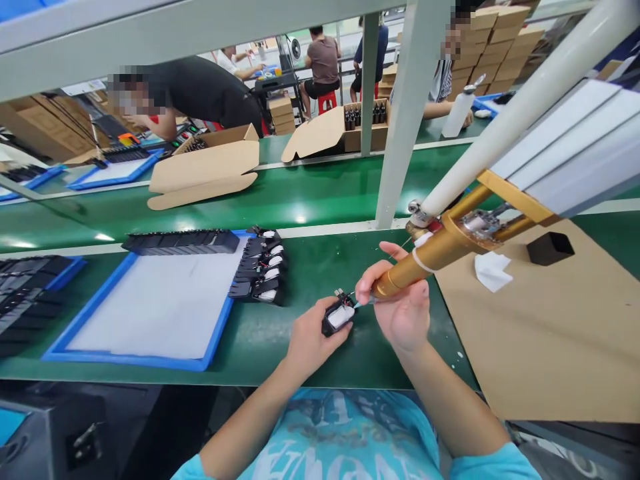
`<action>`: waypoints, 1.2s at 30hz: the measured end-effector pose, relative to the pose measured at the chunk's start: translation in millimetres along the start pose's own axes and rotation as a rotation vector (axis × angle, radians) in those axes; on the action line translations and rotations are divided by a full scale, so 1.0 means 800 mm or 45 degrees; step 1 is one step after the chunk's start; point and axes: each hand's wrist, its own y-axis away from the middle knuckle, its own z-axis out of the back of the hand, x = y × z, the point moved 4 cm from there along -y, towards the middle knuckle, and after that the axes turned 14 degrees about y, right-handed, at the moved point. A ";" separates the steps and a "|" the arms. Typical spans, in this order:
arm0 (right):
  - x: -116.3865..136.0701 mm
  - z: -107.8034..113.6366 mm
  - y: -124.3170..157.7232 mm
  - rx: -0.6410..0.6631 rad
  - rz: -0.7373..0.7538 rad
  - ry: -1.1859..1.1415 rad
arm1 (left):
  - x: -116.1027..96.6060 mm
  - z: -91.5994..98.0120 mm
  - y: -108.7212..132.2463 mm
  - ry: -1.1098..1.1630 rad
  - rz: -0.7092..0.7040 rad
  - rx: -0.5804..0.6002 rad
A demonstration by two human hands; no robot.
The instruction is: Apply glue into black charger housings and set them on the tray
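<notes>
My left hand (pixel 311 339) is closed around a small black plastic housing (pixel 341 317) with a white insert and thin wires at its far end. It rests low over the green work surface. My right hand (pixel 403 313) grips the lower end of a gold-coloured glue dispensing gun (pixel 415 263), which slants down from the upper right. The gun's thin pale nozzle tip points at the right edge of the housing; whether it touches, I cannot tell. A row of similar black housings (pixel 260 267) with white inserts stands on the right rim of a blue tray (pixel 200 360).
More black pieces (pixel 180 241) line the tray's far edge, and others (pixel 25 300) sit at far left. On the right lie a cardboard sheet (pixel 530 347), a crumpled white tissue (pixel 493 271) and a black box (pixel 550 248). A metal post (pixel 400 133) rises ahead; co-workers sit beyond.
</notes>
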 end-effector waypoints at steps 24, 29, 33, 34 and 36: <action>0.001 -0.012 -0.001 0.001 -0.005 0.022 | 0.009 -0.001 -0.002 0.159 0.155 -0.047; 0.000 -0.022 -0.002 0.008 -0.019 0.014 | 0.008 -0.006 -0.007 0.188 0.173 -0.055; -0.001 -0.032 -0.002 0.025 -0.034 -0.013 | -0.002 -0.012 -0.011 0.225 0.120 -0.063; -0.001 -0.034 -0.001 0.028 -0.034 -0.020 | -0.005 -0.014 -0.012 0.233 0.101 -0.068; -0.001 -0.036 0.000 0.030 -0.028 -0.034 | -0.010 -0.015 -0.013 0.240 0.055 -0.088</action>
